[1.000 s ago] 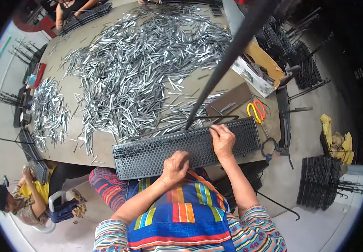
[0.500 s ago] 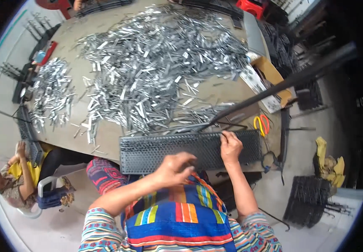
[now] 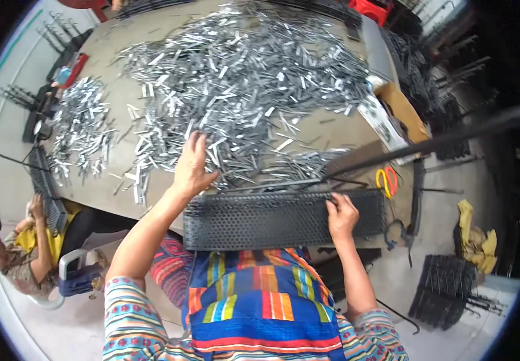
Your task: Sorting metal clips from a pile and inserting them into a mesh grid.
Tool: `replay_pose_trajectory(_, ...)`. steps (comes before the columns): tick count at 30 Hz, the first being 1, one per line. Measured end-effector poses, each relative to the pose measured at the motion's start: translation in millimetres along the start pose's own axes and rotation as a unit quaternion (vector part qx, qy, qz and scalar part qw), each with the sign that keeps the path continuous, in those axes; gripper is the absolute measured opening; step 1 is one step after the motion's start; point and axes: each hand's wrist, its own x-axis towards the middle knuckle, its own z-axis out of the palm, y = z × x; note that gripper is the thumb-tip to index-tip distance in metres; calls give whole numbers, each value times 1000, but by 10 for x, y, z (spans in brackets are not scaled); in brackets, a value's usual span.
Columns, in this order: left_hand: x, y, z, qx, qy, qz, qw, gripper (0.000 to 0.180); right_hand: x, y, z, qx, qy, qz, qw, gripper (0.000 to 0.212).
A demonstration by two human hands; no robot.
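Observation:
A long black perforated panel (image 3: 257, 221), pocked with rows of small holes, lies across the near table edge in front of my body. My right hand (image 3: 342, 218) is over its right part, fingers curled together close to the far rim; whatever the fingertips may pinch is hidden. My left hand (image 3: 192, 168) reaches beyond the panel's left end, fingers stretched out and thumb apart, at the near side of a wide heap of thin silvery metal strips (image 3: 230, 90). I see nothing held in it.
Yellow-and-orange-handled scissors (image 3: 387, 181) lie right of the panel. A dark bar (image 3: 428, 146) slants over the table's right side, near an open cardboard box (image 3: 401, 111). A smaller strip pile (image 3: 82, 123) is at left. Another person (image 3: 22, 253) sits at lower left.
My left hand has moved from over the panel up and left to the strip heap, its fingers straightening. The right hand stays at the panel's right part.

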Motion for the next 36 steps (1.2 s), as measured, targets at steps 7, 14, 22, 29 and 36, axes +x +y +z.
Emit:
replay_pose_trajectory(7,291,76,304,119,-127,40,984,120,-111,-24,96,-30,32,-40,998,29)
replay_pose_trajectory(14,652,315,774,125,-160,32,979,125,-97,-78,111,-69,19,-45,996,28)
replay_pose_trajectory(22,1141,-13,982,186,45,24,981,105,-87,-135,125,-69,12,-47,996,28)
replay_pose_trajectory(29,1173,133,1050,256,-36,95,961,93,-98,-90,94,-75,15,-49,996,28)
replay_pose_trajectory(36,1111,201,1313,151,37,34,987,77,-90,-124,127,-96,-1,-40,995,28)
